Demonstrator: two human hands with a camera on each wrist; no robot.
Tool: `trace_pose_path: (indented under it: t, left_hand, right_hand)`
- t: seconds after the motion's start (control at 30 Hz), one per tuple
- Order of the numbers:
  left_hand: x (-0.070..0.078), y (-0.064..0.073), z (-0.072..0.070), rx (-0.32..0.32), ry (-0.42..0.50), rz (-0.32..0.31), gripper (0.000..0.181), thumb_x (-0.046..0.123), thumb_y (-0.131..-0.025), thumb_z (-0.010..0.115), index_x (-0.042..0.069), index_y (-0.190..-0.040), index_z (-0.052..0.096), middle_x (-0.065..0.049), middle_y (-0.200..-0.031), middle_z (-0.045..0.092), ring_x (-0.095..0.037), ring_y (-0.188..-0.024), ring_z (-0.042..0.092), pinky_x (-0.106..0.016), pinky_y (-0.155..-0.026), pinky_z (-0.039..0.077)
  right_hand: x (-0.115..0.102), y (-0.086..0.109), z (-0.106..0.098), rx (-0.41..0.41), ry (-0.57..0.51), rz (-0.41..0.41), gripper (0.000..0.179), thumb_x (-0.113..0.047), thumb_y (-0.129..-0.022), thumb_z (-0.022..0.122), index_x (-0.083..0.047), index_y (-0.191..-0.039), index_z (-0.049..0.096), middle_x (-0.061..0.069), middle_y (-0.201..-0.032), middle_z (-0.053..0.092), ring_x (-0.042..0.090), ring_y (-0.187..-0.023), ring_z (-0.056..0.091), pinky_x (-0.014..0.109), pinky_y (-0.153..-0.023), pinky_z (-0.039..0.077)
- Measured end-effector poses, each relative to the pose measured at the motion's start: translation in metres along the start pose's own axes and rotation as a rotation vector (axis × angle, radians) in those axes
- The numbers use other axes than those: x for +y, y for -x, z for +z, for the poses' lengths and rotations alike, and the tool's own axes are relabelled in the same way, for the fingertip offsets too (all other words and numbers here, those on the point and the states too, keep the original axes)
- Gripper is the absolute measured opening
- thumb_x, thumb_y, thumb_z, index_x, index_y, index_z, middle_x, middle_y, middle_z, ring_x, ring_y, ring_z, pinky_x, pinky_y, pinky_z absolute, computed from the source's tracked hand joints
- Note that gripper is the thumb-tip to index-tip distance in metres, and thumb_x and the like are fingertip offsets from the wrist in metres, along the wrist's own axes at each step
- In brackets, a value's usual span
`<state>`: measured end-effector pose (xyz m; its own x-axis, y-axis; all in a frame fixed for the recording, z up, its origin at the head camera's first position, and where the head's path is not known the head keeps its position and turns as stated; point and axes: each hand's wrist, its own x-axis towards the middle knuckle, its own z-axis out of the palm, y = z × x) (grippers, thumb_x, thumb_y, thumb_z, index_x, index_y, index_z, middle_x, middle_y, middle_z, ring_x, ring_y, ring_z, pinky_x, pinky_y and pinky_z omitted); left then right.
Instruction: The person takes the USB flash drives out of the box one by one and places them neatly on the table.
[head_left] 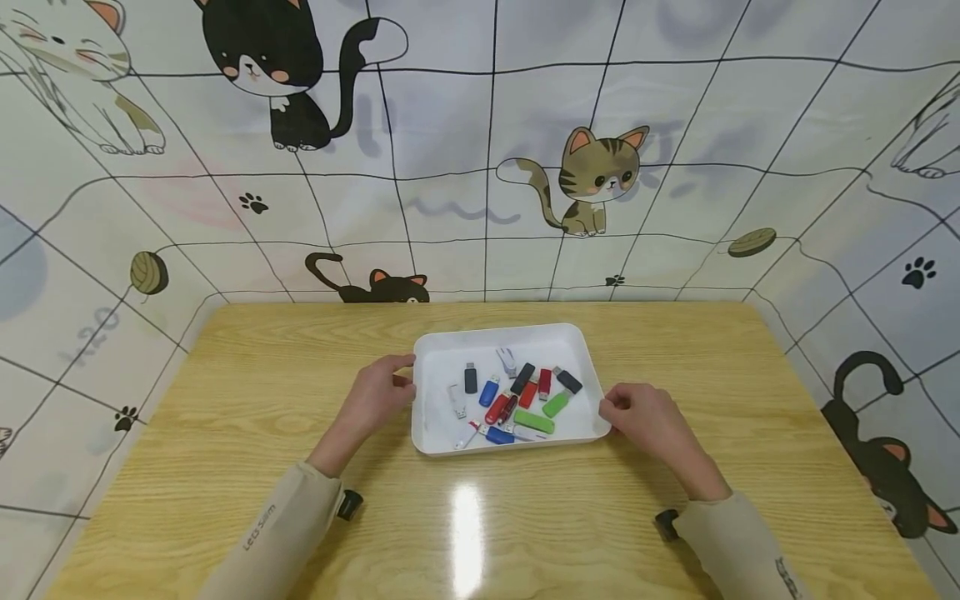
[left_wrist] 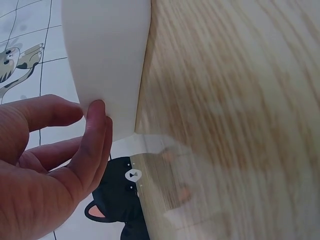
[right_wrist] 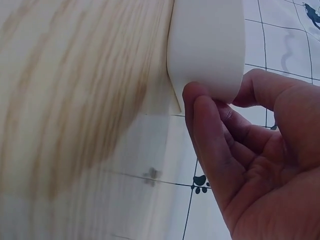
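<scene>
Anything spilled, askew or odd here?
The white tray sits slightly askew: its right end is nearer the far edge of the table than its left. The USB sticks inside lie jumbled, but none shows spilled outside.

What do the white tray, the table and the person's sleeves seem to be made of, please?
White tray: probably plastic with a smooth finish, from its even colour and rounded, moulded-looking corners.
Table: wood or wood-look laminate, by the grain; the bright reflection suggests a glossy coat.
Sleeves: apparently matte fabric, showing no shine; I cannot tell the fibre.
</scene>
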<state>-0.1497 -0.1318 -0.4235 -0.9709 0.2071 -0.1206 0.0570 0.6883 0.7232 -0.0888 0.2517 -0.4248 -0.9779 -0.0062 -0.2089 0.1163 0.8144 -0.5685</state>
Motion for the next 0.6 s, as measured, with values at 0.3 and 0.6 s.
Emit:
trace_pose_path:
  t: [0.3, 0.6]
  left_hand:
    - [-0.003, 0.001, -0.002, 0.016, 0.029, -0.010, 0.049, 0.006, -0.096, 0.061, -0.006, -0.143, 0.055, -0.022, -0.135, 0.064, -0.033, -0.112, 0.068, -0.040, -0.087, 0.060]
    - [0.001, 0.001, -0.015, 0.081, 0.082, 0.012, 0.055, 0.019, -0.099, 0.061, -0.003, -0.148, 0.050, -0.021, -0.141, 0.060, -0.035, -0.121, 0.064, -0.048, -0.093, 0.057]
  right_hand:
    - [-0.004, -0.003, -0.003, 0.150, 0.046, -0.046, 0.032, -0.029, -0.100, 0.060, -0.002, -0.109, 0.074, 0.005, -0.087, 0.070, 0.020, -0.076, 0.059, 0.033, -0.065, 0.048]
    - [-0.023, -0.009, -0.006, 0.284, 0.065, -0.124, 0.027, -0.021, -0.101, 0.060, 0.001, -0.112, 0.072, 0.014, -0.101, 0.069, 0.027, -0.086, 0.062, 0.041, -0.074, 0.055]
